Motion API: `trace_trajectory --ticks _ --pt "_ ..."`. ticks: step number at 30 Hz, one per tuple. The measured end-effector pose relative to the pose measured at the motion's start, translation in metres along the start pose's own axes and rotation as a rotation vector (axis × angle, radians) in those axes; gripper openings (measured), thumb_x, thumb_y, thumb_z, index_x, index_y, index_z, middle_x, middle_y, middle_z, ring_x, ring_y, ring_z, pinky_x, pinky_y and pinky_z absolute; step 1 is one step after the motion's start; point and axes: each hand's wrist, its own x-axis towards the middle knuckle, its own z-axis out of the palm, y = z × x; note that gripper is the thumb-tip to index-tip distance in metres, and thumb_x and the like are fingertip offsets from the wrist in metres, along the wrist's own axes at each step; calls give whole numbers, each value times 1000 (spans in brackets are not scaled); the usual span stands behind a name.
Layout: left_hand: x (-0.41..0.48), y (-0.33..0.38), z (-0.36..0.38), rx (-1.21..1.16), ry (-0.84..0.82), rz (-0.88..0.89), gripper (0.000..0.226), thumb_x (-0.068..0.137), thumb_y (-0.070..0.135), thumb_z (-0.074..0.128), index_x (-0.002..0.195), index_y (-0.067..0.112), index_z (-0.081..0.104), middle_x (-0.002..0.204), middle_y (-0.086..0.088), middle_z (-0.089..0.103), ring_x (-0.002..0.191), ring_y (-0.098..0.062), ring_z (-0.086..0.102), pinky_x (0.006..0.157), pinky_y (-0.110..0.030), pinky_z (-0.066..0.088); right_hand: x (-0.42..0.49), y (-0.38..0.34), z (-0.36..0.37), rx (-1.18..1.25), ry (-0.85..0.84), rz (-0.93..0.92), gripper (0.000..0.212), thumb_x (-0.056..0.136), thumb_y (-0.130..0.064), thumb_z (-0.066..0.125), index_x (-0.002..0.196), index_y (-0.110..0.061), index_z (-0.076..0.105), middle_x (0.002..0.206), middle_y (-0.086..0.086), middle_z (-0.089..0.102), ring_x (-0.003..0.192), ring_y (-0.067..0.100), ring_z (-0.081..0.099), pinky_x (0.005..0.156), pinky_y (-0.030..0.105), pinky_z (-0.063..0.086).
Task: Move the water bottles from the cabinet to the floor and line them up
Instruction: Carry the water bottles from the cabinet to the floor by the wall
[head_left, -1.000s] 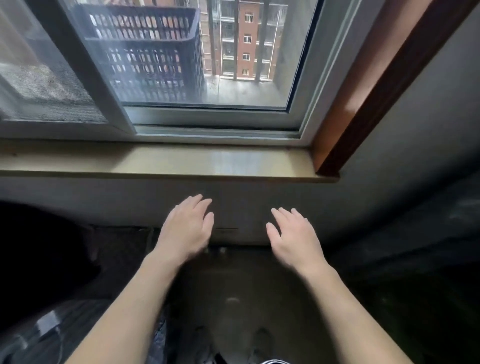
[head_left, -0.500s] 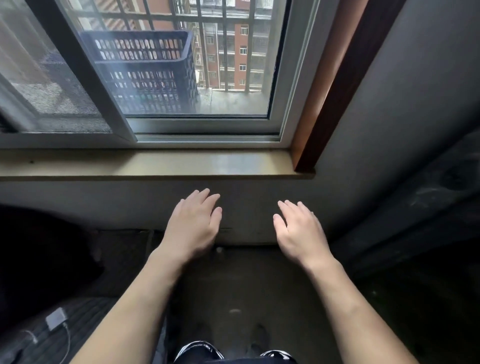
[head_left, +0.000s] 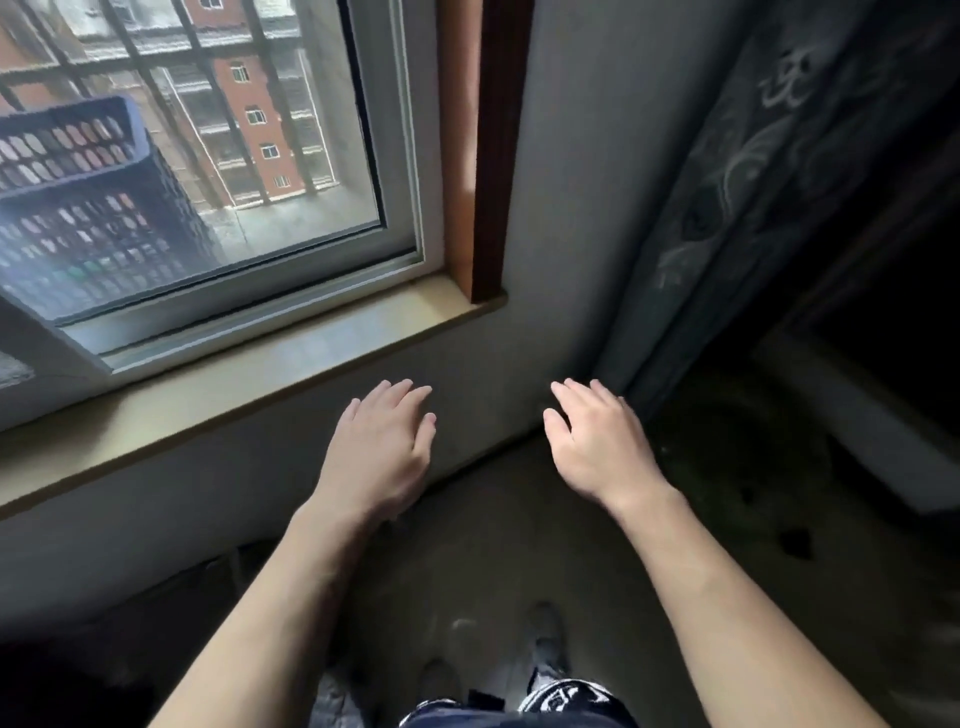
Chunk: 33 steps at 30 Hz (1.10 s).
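No water bottle and no cabinet interior shows in the head view. My left hand (head_left: 382, 447) is held out palm down below the window sill, fingers loosely apart, holding nothing. My right hand (head_left: 597, 441) hovers level with it to the right, also palm down and empty, close to the wall corner. Both forearms reach in from the bottom of the frame over the bare grey floor (head_left: 498, 561).
A window (head_left: 208, 171) with a beige sill (head_left: 249, 384) fills the upper left; a dark blue crate (head_left: 83, 208) stands outside it. A brown wooden frame (head_left: 488, 156) edges the window. A dark patterned panel (head_left: 769, 171) and a dim opening lie right.
The view has swung to the right and tilted, so the window slid left and the dark patterned panel came in. Both hands stay out in front, empty.
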Motion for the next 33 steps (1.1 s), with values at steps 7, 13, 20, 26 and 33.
trace_trajectory --ticks 7,13,20,26,33 --pt "9 45 20 77 -67 262 47 97 40 30 136 23 49 144 3 47 136 -18 37 109 -41 32 -55 44 -10 31 97 218 48 100 -36 37 145 -19 42 154 -1 39 146 24 26 119 43 17" --pt "3 129 37 129 -63 483 46 90 37 30 128 23 53 135 4 54 128 -18 42 102 -39 34 -103 111 -30 64 185 346 48 100 -35 39 144 -16 44 153 2 41 145 26 28 118 41 20" --pt "-8 249 84 106 -110 660 26 87 38 34 94 23 55 106 8 58 109 -18 51 90 -35 43 -173 220 -58 94 231 484 50 102 -38 32 147 -18 40 155 1 37 147 23 24 120 38 20" --pt "-27 361 134 88 -178 796 44 89 42 30 113 18 57 121 -3 60 119 -26 52 98 -45 42 -234 318 -87 44 267 594 53 100 -42 29 144 -16 44 152 3 43 142 25 34 117 41 27" --pt "-52 464 175 50 -229 869 54 91 41 29 134 19 53 139 -3 54 133 -27 43 109 -48 35 -293 396 -114 12 325 704 48 100 -37 35 137 -12 51 140 7 55 130 31 46 110 43 35"
